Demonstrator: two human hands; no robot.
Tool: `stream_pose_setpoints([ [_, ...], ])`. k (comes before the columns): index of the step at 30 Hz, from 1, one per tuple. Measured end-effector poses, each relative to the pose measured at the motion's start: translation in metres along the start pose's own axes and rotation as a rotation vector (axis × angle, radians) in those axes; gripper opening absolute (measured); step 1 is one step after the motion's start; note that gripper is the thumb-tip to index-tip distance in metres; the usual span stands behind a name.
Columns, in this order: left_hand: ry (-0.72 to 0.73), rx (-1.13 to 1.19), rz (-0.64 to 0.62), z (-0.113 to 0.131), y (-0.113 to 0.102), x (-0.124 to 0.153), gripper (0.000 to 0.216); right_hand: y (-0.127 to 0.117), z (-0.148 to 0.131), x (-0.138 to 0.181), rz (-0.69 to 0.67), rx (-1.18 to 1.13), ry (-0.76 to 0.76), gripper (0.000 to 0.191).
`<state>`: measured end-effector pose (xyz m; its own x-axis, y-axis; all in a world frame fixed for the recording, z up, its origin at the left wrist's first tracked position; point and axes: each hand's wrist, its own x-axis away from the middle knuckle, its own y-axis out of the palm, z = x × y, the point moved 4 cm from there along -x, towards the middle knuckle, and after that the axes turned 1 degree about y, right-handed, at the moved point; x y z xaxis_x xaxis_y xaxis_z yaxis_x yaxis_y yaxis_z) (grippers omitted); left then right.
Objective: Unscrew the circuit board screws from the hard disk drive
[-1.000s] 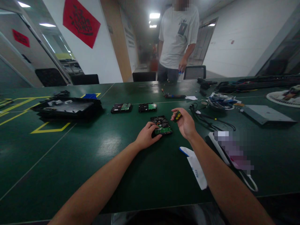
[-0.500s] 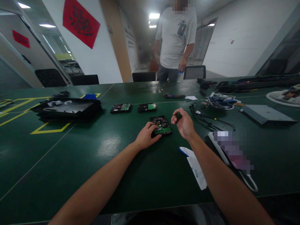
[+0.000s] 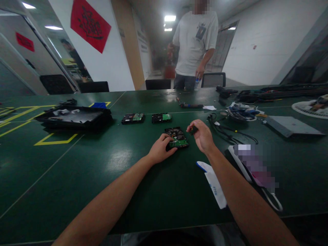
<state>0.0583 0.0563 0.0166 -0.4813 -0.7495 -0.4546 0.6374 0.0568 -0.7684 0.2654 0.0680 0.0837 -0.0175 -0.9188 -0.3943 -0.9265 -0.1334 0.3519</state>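
A hard drive (image 3: 177,136) lies board-side up, green circuit board showing, on the dark green table (image 3: 77,164). My left hand (image 3: 161,149) rests on its near left corner, fingers curled against the edge. My right hand (image 3: 202,135) hovers just right of the drive, fingers pinched round a small dark tool (image 3: 194,130) with a yellow and black handle, most of which is hidden in the fist.
Two more hard drives (image 3: 133,118) (image 3: 161,118) lie farther back. A black tray (image 3: 73,117) sits at left, cables (image 3: 230,131) and a grey case (image 3: 290,125) at right, a white paper (image 3: 214,184) near my right forearm. A person in a white shirt (image 3: 196,44) stands across the table.
My right hand turned the small tool in its fingers, so the yellow handle is now mostly hidden, and moved slightly toward the drive. My left hand stayed on the drive.
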Motion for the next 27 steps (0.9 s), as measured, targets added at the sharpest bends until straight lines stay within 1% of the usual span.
stream_pose_setpoints([
  [5, -0.010, -0.010, 0.003, 0.000, 0.000, 0.000, 0.043, 0.004, 0.000, 0.002, -0.014, -0.064, 0.073, 0.031],
  [9, -0.012, -0.006, 0.004, -0.002, 0.001, 0.001, 0.043, 0.001, -0.001, 0.000, -0.014, -0.083, 0.093, 0.047],
  [10, -0.012, -0.005, 0.004, -0.002, 0.001, 0.001, 0.043, -0.001, -0.001, 0.000, -0.014, -0.073, 0.099, 0.047],
  [12, -0.014, -0.005, -0.002, -0.002, 0.001, 0.001, 0.043, -0.005, 0.000, -0.002, 0.004, -0.034, 0.097, 0.039],
  [15, -0.017, -0.005, -0.013, -0.003, 0.001, 0.001, 0.044, -0.008, 0.000, -0.003, 0.032, 0.023, 0.053, 0.026],
  [17, -0.018, -0.004, -0.016, -0.003, 0.000, 0.000, 0.044, -0.006, -0.001, -0.002, 0.036, 0.019, 0.023, 0.021],
  [19, -0.014, 0.000, -0.016, -0.002, 0.000, 0.000, 0.044, -0.001, 0.000, -0.001, 0.031, -0.019, 0.025, 0.024],
  [23, -0.008, 0.006, -0.002, -0.001, -0.001, 0.000, 0.043, 0.006, 0.001, 0.003, -0.009, -0.041, 0.088, 0.030],
  [25, -0.012, 0.000, 0.002, -0.001, -0.001, 0.001, 0.043, 0.006, 0.000, 0.003, -0.006, -0.039, 0.094, 0.035],
  [27, -0.016, -0.003, 0.001, -0.001, -0.001, 0.001, 0.043, 0.003, -0.001, 0.002, -0.005, -0.058, 0.107, 0.043],
])
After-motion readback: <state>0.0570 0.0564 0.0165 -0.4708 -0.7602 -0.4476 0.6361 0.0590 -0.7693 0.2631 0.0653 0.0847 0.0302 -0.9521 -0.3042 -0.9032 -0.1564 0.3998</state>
